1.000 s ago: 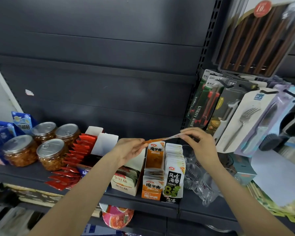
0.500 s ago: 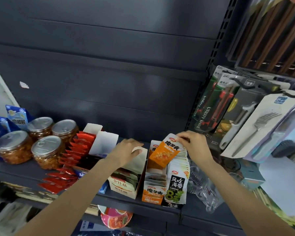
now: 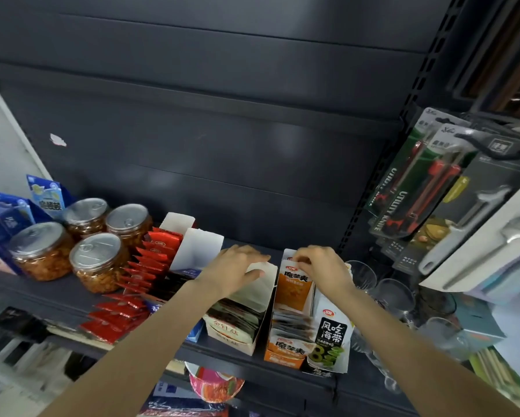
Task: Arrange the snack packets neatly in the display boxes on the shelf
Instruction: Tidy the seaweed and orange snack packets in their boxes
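Observation:
An orange snack packet [image 3: 293,291] stands upright at the back of the orange display box [image 3: 284,352]. My right hand [image 3: 321,267] pinches its top edge. My left hand [image 3: 237,267] rests with relaxed fingers on the raised white flap [image 3: 260,288] of the neighbouring white display box [image 3: 231,335], which holds dark packets. A white box with black and green print [image 3: 330,341] stands just right of the orange box, holding white packets. Red packets [image 3: 146,266] fill a box further left, and several lie loose on the shelf [image 3: 111,322].
Clear jars with metal lids [image 3: 97,260] stand at the left, blue boxes behind them. Glass cups [image 3: 397,296] crowd the shelf right of the boxes. Hanging utility knives [image 3: 409,194] and packed cutlery fill the right side. A pink bowl [image 3: 215,385] sits on the shelf below.
The orange packet, held flat in the air between both hands, was turned upright and lowered into the orange box by my right hand. My left hand let go and moved onto the white flap.

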